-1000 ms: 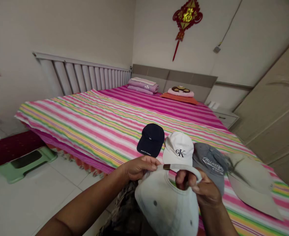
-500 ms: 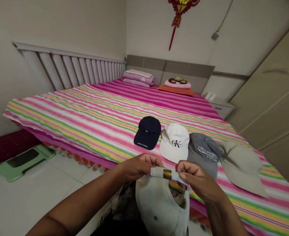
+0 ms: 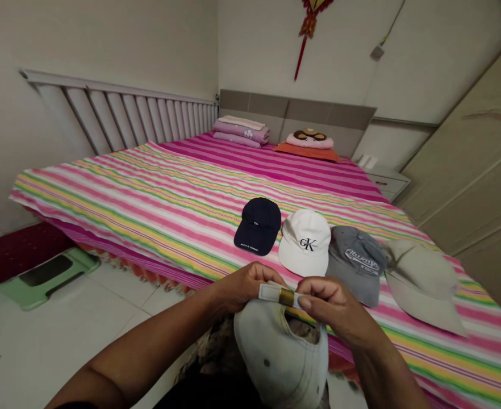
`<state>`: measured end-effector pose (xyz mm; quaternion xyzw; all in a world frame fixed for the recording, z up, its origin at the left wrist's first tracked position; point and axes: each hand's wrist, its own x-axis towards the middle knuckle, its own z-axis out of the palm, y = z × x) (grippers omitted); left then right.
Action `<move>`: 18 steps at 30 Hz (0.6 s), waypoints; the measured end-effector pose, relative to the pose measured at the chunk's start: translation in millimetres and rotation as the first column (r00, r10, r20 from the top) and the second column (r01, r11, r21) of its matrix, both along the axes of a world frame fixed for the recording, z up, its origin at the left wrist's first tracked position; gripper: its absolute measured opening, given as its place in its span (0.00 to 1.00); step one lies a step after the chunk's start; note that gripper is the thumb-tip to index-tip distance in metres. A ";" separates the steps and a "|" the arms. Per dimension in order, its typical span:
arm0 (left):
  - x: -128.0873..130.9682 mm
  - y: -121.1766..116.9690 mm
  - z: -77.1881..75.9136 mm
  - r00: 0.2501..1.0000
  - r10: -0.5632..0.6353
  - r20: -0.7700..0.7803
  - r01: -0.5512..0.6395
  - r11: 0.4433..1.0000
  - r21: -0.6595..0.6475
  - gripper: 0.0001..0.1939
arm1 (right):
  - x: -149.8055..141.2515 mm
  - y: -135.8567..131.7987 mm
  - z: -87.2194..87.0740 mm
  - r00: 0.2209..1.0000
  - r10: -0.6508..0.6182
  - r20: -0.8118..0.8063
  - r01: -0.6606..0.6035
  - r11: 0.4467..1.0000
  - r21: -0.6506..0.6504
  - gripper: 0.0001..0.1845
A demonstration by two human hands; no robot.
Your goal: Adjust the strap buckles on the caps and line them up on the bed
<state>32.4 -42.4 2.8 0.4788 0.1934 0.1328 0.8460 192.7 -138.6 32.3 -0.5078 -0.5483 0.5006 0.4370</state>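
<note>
A pale, light-coloured baseball cap hangs between my hands, its back opening facing up toward me. Across that opening runs the cap's adjusting strap with a brass-coloured buckle. My left hand pinches the strap's left side, its fingertips partly behind it. At the buckle's right edge, my right hand grips the strap between thumb and fingers. Beyond my hands a row of caps lies on the bed: a navy cap, a white cap, a grey cap and a beige cap.
The bed has a striped cover and a railing along its left. Folded purple bedding and an orange pillow lie by the headboard. A green stool stands on the tiled floor at left. A nightstand is at far right.
My right hand has moved left along the strap, close to the buckle. The back opening looks narrower, and the view has shifted slightly.
</note>
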 end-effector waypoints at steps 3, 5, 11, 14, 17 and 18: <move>0.5 -1.6 1.6 1.000 0.031 -0.003 -0.031 1.000 -0.003 0.14 | -1.1 1.3 -2.3 1.000 -0.012 0.015 0.012 1.000 0.019 0.16; 1.7 -2.7 1.0 0.999 0.048 -0.002 -0.048 0.999 0.000 0.13 | -2.8 2.1 -2.7 1.000 -0.014 0.017 0.014 1.000 0.018 0.16; 2.0 -3.4 -3.4 0.999 0.043 0.032 -0.044 0.999 0.026 0.16 | -6.6 2.4 -1.1 1.000 -0.002 0.006 0.002 1.000 -0.013 0.15; -2.9 -0.8 -3.5 0.994 0.046 0.099 -0.045 0.999 -0.011 0.18 | -1.9 2.7 -5.2 0.997 -0.061 -0.042 0.059 0.998 -0.037 0.16; -6.8 2.5 -4.3 0.967 0.085 0.239 -0.074 0.996 -0.058 0.18 | 3.3 5.6 -8.1 0.961 -0.205 -0.187 0.197 0.979 -0.059 0.15; -7.3 3.4 -5.2 0.954 0.103 0.282 -0.086 0.994 -0.073 0.18 | 4.4 7.3 -8.0 0.934 -0.249 -0.258 0.241 0.968 -0.064 0.15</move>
